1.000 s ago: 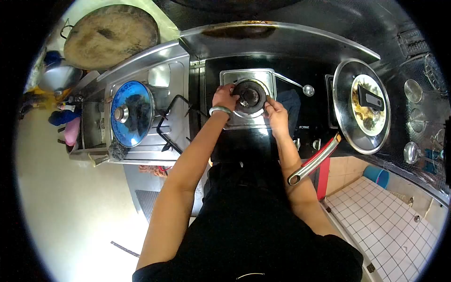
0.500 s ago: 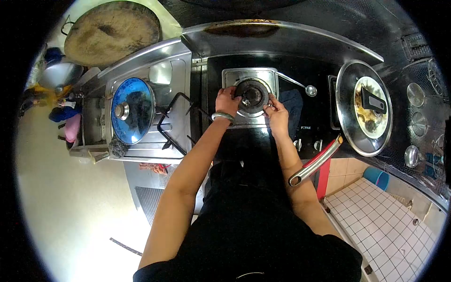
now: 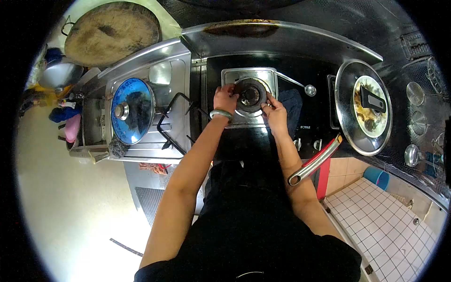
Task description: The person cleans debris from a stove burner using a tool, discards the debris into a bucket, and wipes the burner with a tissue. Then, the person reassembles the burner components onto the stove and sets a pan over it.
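Note:
Over the hob's square metal drip tray (image 3: 272, 123), a round black burner ring (image 3: 257, 109) is held between my two hands. My left hand (image 3: 225, 98), with a bangle at the wrist, closes its fingers on the ring's left edge. On the opposite edge, my right hand (image 3: 275, 112) pinches the ring with thumb and fingers. A dark cloth (image 3: 292, 107) lies just right of the tray. Behind it rests a metal ladle (image 3: 310, 90). Whether the ring touches the burner under it is hard to see.
A lidded blue pan (image 3: 123, 94) sits on the steel drainboard at left, beside a black pot support (image 3: 164, 123). To the right stands a glass-lidded pan (image 3: 345, 117). A red-and-steel handle (image 3: 312, 163) juts over my right forearm. Control knobs (image 3: 318, 144) line the hob's front.
Both hands and the burner ring have shifted very slightly to the left. My grip on the ring looks much the same, and the surroundings have not moved.

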Available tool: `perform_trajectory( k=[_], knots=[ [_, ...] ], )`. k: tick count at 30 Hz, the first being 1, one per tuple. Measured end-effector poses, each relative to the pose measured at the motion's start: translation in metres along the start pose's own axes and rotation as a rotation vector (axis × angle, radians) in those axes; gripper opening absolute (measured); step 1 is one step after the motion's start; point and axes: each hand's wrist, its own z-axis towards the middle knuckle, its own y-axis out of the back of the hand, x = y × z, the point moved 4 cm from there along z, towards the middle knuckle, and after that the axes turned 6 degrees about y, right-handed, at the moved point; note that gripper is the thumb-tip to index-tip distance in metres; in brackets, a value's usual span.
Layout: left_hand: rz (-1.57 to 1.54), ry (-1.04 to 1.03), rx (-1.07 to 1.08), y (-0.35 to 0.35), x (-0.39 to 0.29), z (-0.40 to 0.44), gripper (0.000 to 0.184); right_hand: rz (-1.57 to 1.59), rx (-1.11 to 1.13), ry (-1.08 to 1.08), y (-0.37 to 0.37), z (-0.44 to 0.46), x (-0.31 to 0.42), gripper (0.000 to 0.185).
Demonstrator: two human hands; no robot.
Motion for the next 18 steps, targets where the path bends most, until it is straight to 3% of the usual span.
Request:
perform_trajectory(
  k=[4,7,15,18],
  knots=[
    [-0.058,0.109,0.074,-0.003,0.004,0.006,0.039,-0.041,-0.077,0.112,-0.002,0.002,-0.009,0.048],
    [-0.041,0.113,0.110,-0.003,0.006,0.005,0.040,0.101,-0.111,-0.018,-0.003,-0.002,-0.007,0.048],
    [-0.090,0.117,0.081,-0.003,0.007,-0.006,0.044,0.303,-0.057,-0.015,-0.006,-0.003,-0.001,0.052],
    [-0.020,0.094,0.085,-0.012,0.012,-0.009,0.057,0.220,-0.081,-0.001,-0.006,-0.006,0.000,0.052]
  ],
)
